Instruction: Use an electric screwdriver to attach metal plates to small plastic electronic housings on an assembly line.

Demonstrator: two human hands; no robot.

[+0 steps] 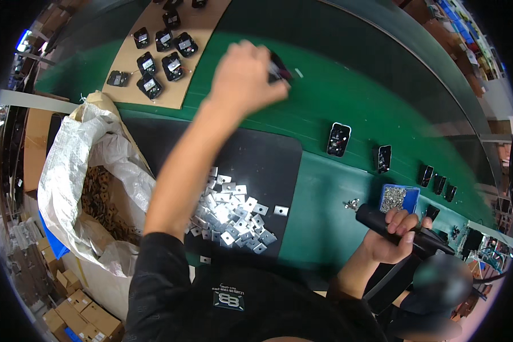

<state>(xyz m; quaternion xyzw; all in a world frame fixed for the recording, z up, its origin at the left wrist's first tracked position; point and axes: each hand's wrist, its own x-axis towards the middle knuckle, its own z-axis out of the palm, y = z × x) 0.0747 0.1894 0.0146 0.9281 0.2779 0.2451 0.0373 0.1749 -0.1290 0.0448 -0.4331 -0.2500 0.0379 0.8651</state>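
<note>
Left fingers (263, 56) grip a dark, blurred housing (276, 67); right fingers (402, 222) wrap a black, cylindrical tool (373, 218)

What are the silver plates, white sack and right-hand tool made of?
The silver plates look like bright metal, glinting sharply; which metal stays open. The white sack seems glossy plastic, given its shiny, crinkled folds. The black tool looks like matte plastic, dull and smooth, though coated metal is possible.

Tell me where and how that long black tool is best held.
Probably around its middle: the black tool has a long, rounded body that fingers can wrap, as the right hand does. Come from the near side, keeping fingers back from its left end, which points toward small metal bits.
</note>
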